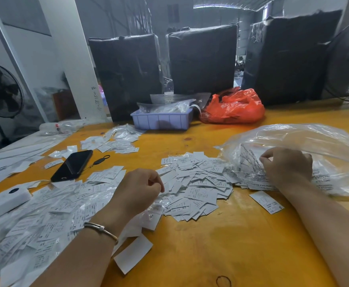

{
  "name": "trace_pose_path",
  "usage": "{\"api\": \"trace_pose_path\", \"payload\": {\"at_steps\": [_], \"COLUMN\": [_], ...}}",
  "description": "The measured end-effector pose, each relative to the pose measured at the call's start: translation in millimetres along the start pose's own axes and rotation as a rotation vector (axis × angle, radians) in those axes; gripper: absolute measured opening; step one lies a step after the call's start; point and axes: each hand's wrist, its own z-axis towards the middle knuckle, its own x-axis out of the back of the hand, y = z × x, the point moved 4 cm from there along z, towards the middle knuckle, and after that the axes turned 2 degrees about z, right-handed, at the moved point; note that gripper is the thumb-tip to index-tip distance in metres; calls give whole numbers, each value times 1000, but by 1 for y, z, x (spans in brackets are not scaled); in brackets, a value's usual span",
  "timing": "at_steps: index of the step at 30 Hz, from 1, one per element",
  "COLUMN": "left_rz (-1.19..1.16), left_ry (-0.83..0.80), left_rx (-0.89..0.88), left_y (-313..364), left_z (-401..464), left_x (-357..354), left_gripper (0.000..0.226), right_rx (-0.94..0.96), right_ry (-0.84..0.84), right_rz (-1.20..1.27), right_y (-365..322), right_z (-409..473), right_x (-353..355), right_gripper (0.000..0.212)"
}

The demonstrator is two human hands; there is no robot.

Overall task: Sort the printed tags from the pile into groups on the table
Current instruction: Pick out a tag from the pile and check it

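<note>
Counter [200, 245]: an orange top is being used; it is carrying all the things.
Pile of tags [194, 189]: it is lying in the middle of the counter, between both hands.
Left hand [137, 190]: the grip is being kept loosely curled at the left edge of the pile; whether a tag is being pinched cannot be told.
Right hand [286, 167]: printed tags are being gripped with curled fingers inside the clear bag [306, 141], near the right edge.
Sorted groups [45, 214]: more tags are lying toward the left edge, beside a black phone [72, 165].
</note>
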Motion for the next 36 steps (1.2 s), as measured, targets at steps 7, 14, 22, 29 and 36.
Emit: {"api": "trace_pose_path", "payload": {"at_steps": [7,14,22,29,36], "left_rz": [32,24,-45,-413,-580], "left_ry": [-9,-1,-6,-263,-368], "left_rx": [-15,-27,-70,-226,-241], "left_y": [2,4,4,24,31], "left_z": [-2,-3,-2,-7,-13], "left_x": [-1,0,-2,-8,-11], "left_gripper": [29,29,21,66,37], "right_rx": [-52,-52,-145,229,291], "right_ry": [-211,-67,-287,-930,-835], "right_rz": [-171,22,1031,1139,1236], "right_y": [2,2,-34,-97,-110], "right_z": [0,-2,-18,-72,-81], "right_x": [-7,3,15,10,11], "right_gripper": [23,22,12,9,17]}}
